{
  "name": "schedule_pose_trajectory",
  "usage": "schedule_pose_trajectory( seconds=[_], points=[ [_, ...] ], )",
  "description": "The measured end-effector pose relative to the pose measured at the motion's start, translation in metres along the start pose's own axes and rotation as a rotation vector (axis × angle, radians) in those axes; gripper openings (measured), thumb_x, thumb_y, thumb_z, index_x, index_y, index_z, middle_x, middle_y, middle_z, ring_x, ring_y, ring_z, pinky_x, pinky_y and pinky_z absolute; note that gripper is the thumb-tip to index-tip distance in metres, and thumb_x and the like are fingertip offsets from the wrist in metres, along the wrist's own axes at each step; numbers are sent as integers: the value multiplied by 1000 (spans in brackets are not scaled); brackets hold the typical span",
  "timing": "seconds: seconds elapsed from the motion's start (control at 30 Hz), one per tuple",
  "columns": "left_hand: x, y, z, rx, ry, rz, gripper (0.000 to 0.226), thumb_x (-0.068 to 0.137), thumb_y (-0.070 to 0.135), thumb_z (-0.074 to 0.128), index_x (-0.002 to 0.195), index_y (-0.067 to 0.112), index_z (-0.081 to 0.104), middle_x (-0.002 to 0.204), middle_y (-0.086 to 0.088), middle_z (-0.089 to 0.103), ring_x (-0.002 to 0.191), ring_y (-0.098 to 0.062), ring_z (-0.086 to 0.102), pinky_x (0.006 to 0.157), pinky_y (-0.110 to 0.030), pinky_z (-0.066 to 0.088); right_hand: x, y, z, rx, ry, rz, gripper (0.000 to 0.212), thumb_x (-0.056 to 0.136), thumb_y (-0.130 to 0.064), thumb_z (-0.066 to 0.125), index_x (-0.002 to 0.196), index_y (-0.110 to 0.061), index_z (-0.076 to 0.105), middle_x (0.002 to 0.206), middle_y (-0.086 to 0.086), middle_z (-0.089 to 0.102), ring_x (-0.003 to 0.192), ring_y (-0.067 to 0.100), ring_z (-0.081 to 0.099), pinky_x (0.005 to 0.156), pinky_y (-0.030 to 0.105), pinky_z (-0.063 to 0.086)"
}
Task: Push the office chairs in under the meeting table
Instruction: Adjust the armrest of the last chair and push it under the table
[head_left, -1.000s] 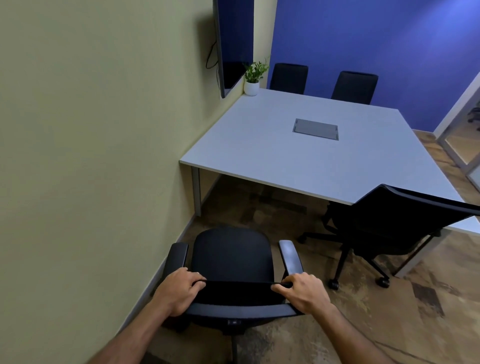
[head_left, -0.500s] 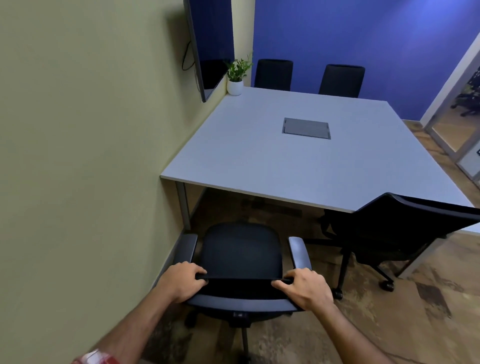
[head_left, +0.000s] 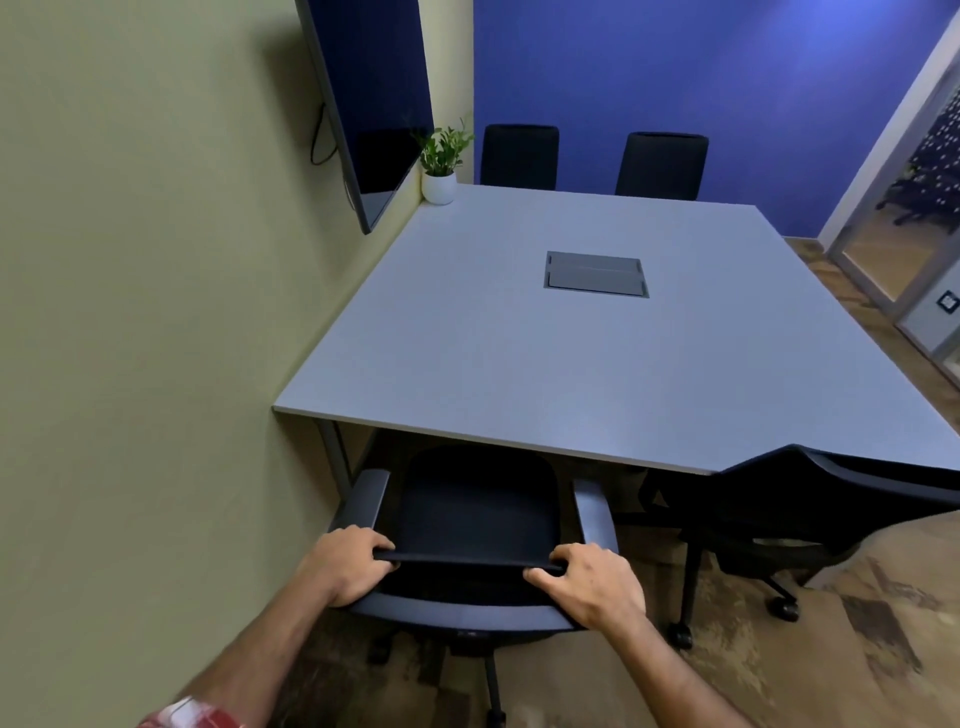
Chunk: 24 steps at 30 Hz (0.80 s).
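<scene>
A black office chair (head_left: 478, 504) with grey armrests stands right in front of me, its seat front just under the near edge of the grey meeting table (head_left: 519, 364). My left hand (head_left: 345, 564) grips the left end of the chair's backrest top. My right hand (head_left: 592, 579) grips the right end. A second black chair (head_left: 810, 499) stands to the right, turned at an angle, its back overlapping the table's near edge. Two more black chairs (head_left: 519, 156) (head_left: 662, 166) sit tucked at the far side.
A green wall (head_left: 145, 312) runs close along the left, with a mounted screen (head_left: 374, 104) and a potted plant (head_left: 441, 166) at the table's far left corner. A cable box (head_left: 595, 274) sits in the tabletop. A glass door (head_left: 904, 208) is at the right. Patterned floor lies below.
The chair has rolled forward with both hands on its backrest, and its seat front now reaches under the table's edge. I have come closer to the table.
</scene>
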<state>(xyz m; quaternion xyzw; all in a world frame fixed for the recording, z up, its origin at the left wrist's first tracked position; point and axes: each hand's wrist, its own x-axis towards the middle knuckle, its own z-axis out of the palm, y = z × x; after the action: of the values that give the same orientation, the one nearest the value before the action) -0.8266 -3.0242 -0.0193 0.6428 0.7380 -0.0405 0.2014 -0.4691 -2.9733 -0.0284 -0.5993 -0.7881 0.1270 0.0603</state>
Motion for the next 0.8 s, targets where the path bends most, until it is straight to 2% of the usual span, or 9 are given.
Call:
schedule_pose_trajectory(
  seconds=[0.2, 0.53, 0.67, 0.8],
  points=[
    [69, -15, -26, 10, 10, 26, 47, 76, 64, 50, 119, 53, 65, 113, 14, 72, 102, -16, 65, 82, -33, 47, 61, -7, -1, 19, 2, 38, 89, 69, -98, 29, 117, -36, 71, 97, -13, 75, 84, 6, 66, 63, 23, 43],
    [189, -32, -82, 22, -19, 114, 44, 79, 60, 50, 120, 51, 66, 113, 14, 71, 101, -16, 65, 83, -32, 47, 172, -25, -13, 22, -24, 128, 88, 68, -98, 29, 116, -38, 71, 100, -13, 74, 88, 5, 65, 68, 25, 44],
    [220, -33, -99, 13, -26, 152, 40, 80, 59, 51, 114, 48, 69, 111, 14, 71, 99, -14, 65, 82, -32, 47, 202, -30, -20, 10, -38, 144, 88, 68, -100, 27, 113, -39, 72, 101, -16, 73, 88, 6, 64, 70, 28, 44],
    [261, -44, -118, -8, -26, 164, 43, 82, 57, 52, 119, 43, 69, 117, 12, 71, 101, -14, 64, 84, -32, 49, 243, -38, -24, 17, -31, 180, 89, 66, -101, 25, 106, -37, 73, 98, -14, 74, 87, 9, 65, 72, 31, 48]
  ],
)
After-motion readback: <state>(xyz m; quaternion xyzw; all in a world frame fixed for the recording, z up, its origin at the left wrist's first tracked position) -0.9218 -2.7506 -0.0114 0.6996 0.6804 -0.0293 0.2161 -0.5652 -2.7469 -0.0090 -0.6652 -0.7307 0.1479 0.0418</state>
